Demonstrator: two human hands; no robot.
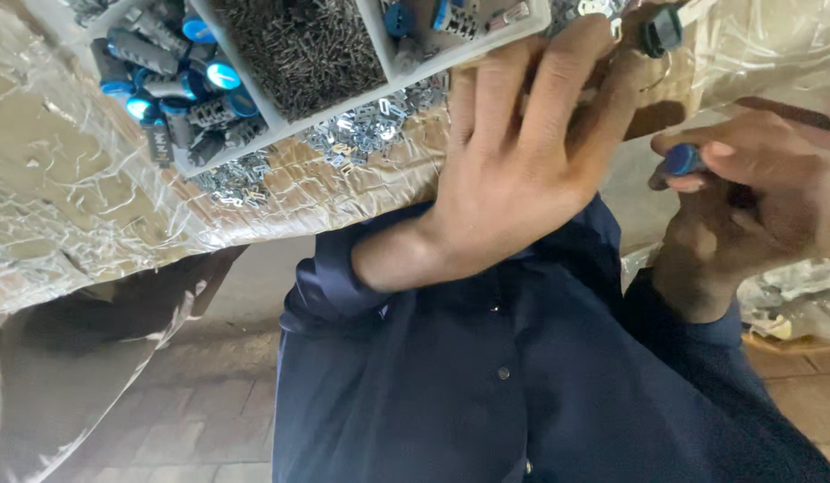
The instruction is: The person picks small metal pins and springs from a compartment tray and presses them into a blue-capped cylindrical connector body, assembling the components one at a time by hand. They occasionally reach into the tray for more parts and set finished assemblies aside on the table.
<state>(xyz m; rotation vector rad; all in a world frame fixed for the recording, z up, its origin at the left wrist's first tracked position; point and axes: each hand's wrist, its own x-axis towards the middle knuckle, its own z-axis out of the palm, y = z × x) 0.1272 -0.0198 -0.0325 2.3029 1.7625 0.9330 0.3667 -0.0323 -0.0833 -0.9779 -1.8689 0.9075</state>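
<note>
My left hand (513, 152) reaches up and to the right across the plastic-covered table, fingers spread. Its fingertips rest by the corner of a white compartment tray (379, 89), near loose silver clips (602, 7) and a black and blue cylindrical part (661, 30); nothing shows in its grip. My right hand (754, 197) is at the right edge, fingers curled around a small blue-capped part (683, 159) whose blue end pokes out towards the left hand.
The tray holds grey cylinders with blue caps (178, 76) on the left, a mass of small dark pins (303, 45) in the middle and a few blue parts (450, 16) on the right. Silver clips (361, 130) lie scattered below it on crinkled plastic wrap (66, 206). Brick floor (191, 411) below.
</note>
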